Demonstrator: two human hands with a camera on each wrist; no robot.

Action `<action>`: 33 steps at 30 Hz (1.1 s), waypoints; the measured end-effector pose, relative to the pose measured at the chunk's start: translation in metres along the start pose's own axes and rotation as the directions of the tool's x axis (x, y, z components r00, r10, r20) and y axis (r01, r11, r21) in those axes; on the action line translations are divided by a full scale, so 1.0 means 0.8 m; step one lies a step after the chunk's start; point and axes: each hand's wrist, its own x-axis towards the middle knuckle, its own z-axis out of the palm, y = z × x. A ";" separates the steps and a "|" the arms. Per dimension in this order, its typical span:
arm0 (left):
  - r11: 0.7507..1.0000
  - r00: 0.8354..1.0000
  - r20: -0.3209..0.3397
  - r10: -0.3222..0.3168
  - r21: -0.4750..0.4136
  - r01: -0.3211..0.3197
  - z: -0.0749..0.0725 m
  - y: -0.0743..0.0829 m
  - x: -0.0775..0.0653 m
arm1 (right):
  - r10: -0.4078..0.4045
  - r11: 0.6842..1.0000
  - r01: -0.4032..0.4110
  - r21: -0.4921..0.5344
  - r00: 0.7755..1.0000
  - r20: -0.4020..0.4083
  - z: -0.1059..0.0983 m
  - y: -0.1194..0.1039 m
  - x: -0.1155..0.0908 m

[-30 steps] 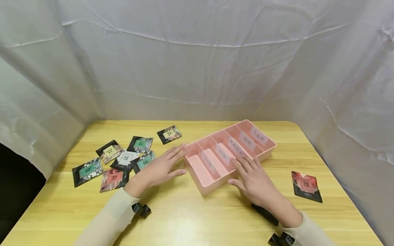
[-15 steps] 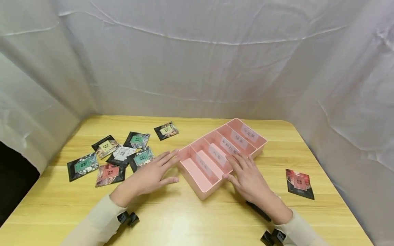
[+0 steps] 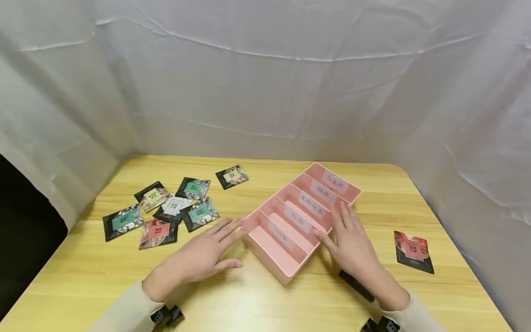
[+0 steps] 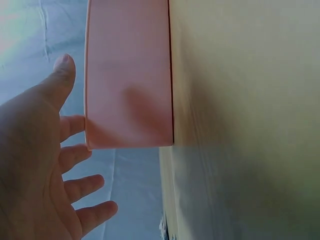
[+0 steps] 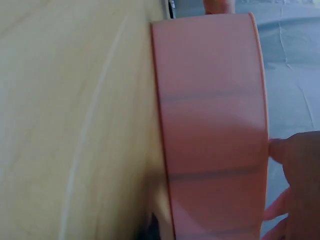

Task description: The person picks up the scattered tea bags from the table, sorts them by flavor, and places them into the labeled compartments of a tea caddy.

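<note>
A pink divided box lies slantwise on the table, its several compartments bearing white handwritten labels in Chinese. My left hand has its fingers spread, with fingertips right at the box's left corner; the left wrist view shows them along the rim of the pink end wall. On the other side, my right hand touches the rim with its thumb and extended fingers. The right wrist view shows that thumb against the edge of the long side wall. Neither hand holds anything.
Several tea sachets lie in a cluster at the left, among them a red one and a white one. A yellow-labelled sachet is behind them, and a red sachet lies far right. A black object sits under the right forearm.
The box has turned on the table, its near end swinging toward me and its slant growing steeper. My right hand has shifted along the rim toward the far end; my left has come slightly nearer.
</note>
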 end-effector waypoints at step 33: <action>0.973 0.994 0.066 0.090 -0.219 -0.073 -0.003 -0.038 0.151 | -0.018 1.000 0.019 -0.023 0.999 0.033 -0.002 -0.016 -0.023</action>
